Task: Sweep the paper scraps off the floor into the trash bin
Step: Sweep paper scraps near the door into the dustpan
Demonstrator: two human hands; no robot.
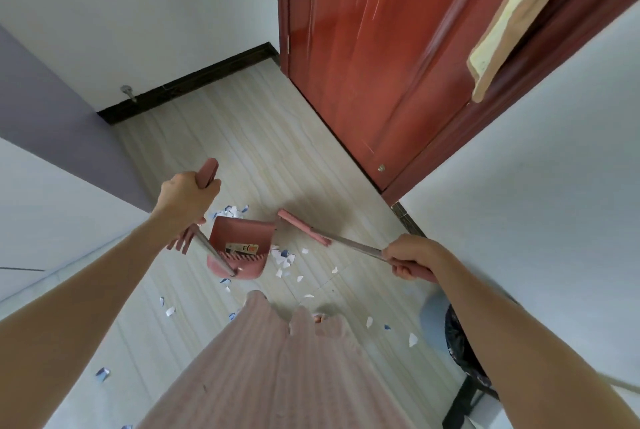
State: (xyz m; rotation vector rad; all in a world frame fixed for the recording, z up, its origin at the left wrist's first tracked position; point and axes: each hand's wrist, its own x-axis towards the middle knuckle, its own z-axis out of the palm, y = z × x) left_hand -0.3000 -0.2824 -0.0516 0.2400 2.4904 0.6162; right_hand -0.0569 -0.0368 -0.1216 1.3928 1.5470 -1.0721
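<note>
My left hand (187, 198) grips the pink top of the dustpan's long handle. The pink dustpan (239, 248) stands on the pale floor below it, with a printed label inside. My right hand (412, 260) grips the pink end of the broom's metal handle. The pink broom head (303, 227) sits just right of the dustpan, close above the floor. White and blue paper scraps (285, 260) lie beside the dustpan's right side, more behind it and scattered toward my feet. The trash bin (464, 352), lined with a black bag, shows at the lower right, partly hidden by my right arm.
A red-brown door (381, 65) stands closed ahead on the right. White walls close in on both sides, with a dark skirting board (194, 82) at the back. My pink ribbed skirt (277, 366) covers the floor below me. A torn tan patch (512, 23) hangs at the upper right.
</note>
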